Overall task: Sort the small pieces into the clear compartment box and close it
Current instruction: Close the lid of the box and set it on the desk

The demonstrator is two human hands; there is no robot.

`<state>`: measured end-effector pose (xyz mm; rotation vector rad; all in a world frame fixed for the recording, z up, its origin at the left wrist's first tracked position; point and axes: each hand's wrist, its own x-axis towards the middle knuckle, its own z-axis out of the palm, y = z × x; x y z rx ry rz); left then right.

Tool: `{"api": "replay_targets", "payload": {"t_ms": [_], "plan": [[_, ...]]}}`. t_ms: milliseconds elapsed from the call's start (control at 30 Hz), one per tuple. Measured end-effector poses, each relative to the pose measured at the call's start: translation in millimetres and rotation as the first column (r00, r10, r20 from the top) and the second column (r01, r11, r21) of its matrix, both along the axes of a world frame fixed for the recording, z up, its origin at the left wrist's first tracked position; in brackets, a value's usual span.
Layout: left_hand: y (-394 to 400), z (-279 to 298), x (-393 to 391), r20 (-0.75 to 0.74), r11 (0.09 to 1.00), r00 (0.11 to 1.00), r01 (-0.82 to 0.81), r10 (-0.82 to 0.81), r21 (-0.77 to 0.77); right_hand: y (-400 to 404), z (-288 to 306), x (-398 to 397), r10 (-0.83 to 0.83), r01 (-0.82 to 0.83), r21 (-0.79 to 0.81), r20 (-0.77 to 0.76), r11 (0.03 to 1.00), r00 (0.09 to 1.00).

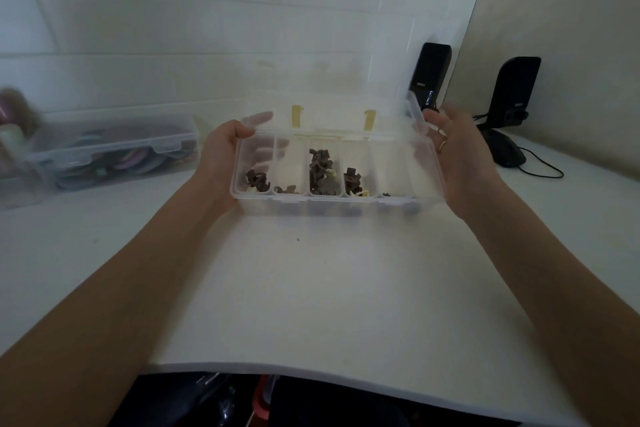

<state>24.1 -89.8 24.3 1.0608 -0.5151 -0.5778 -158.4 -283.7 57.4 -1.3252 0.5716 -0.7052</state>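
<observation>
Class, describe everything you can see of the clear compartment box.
The clear compartment box looks like translucent plastic, long and split into a row of compartments. Several hold small dark brown pieces, with a few pale ones. Its hinged lid stands open at the back, with two yellowish strips at the hinge. The left hand grips one end, the right hand cups the other, over the white table.

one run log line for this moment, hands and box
stage: closing box | left hand: grips left end of compartment box | right hand: open against right end | lid: still up | pieces: inside compartments | box on table
</observation>
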Motion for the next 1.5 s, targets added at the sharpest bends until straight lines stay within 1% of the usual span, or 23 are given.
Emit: {"api": "replay_targets", "payload": {"t_ms": [67, 100, 167, 200, 233, 300, 333, 433, 500, 567, 700, 800, 867, 1033, 1100, 1167, 1233, 1300, 1400, 1500], "plan": [[0, -1, 2, -0.041, 0.998, 0.999, 0.013, -0.016, -0.066, 1, 2, 0, -0.016, 0.013, 0.026, 0.092, 1.0, 0.996], [1, 0, 2, -0.038, 0.996, 0.999, 0.017, -0.021, -0.084, 3, 4, -1, -0.038, 0.034, 0.032, 0.124, 0.999, 0.992], [3, -1, 6, 0.001, 0.997, 1.0, 0.001, -0.001, -0.083, 6, 5, -2, -0.096, 0.092, 0.029, 0.165, 0.995, 0.982], [4, -1, 6, 0.001, 0.996, 1.0, -0.031, 0.031, -0.087, 8, 5, -3, -0.12, 0.118, 0.025, 0.181, 0.993, 0.976], [3, -2, 6, -0.038, 0.992, 0.998, -0.048, 0.044, -0.12, 9, 4, -4, -0.151, 0.149, 0.024, 0.185, 0.988, 0.971], [2, -4, 4, -0.168, 0.972, 0.985, -0.079, 0.042, -0.221, 9, 3, -4, -0.191, 0.19, 0.02, 0.161, 0.982, 0.968], [1, -5, 3, -0.2, 0.967, 0.979, -0.084, 0.035, -0.239, 10, 4, -5, -0.189, 0.192, -0.009, 0.133, 0.981, 0.973], [0, -6, 0, -0.205, 0.974, 0.977, -0.094, 0.05, -0.206, 10, 1, -3, -0.151, 0.156, -0.081, 0.059, 0.985, 0.987], [0, -6, 0, -0.203, 0.98, 0.977, -0.098, 0.062, -0.172, 9, -2, -1, -0.117, 0.119, -0.1, 0.025, 0.988, 0.993], [2, -5, -2, -0.154, 0.985, 0.983, -0.119, 0.099, -0.125, 5, -6, 0, -0.095, 0.097, -0.129, 0.019, 0.987, 0.995], [9, -5, -6, -0.044, 0.993, 0.993, -0.109, 0.107, -0.045, 1, -15, -2, -0.13, 0.115, -0.321, -0.026, 0.94, 0.991], [13, -8, -8, -0.001, 0.994, 0.994, -0.111, 0.111, 0.013, -1, -25, -5, -0.13, 0.121, -0.378, 0.002, 0.918, 0.992], [14, -8, -10, 0.046, 0.993, 0.993, -0.112, 0.111, 0.025, 1, -28, -8, -0.135, 0.122, -0.412, -0.003, 0.903, 0.991], [18, -1, -26, 0.256, 0.966, 0.943, -0.243, 0.214, 0.084, 18, -33, -15, -0.182, 0.173, -0.506, 0.034, 0.845, 0.983], [24, 2, -33, 0.247, 0.958, 0.948, -0.244, 0.202, 0.151, 27, -40, -20, -0.179, 0.14, -0.574, -0.011, 0.807, 0.984], [30, 3, -38, 0.269, 0.942, 0.948, -0.237, 0.17, 0.239, 37, -43, -30, -0.165, 0.053, -0.621, -0.125, 0.782, 0.978], [38, 2, -46, 0.372, 0.919, 0.924, -0.221, 0.089, 0.328, 45, -42, -39, -0.155, -0.008, -0.609, -0.215, 0.793, 0.964], [47, -3, -53, 0.45, 0.899, 0.893, -0.209, 0.015, 0.385, 52, -40, -47, -0.151, -0.011, -0.604, -0.217, 0.797, 0.964], [58, -9, -66, 0.538, 0.895, 0.843, -0.25, 0.014, 0.369, 58, -42, -58, -0.161, 0.004, -0.622, -0.196, 0.783, 0.967], [63, -13, -76, 0.55, 0.884, 0.828, -0.33, 0.104, 0.33, 64, -44, -69, -0.173, 0.003, -0.647, -0.2, 0.763, 0.964]]}}
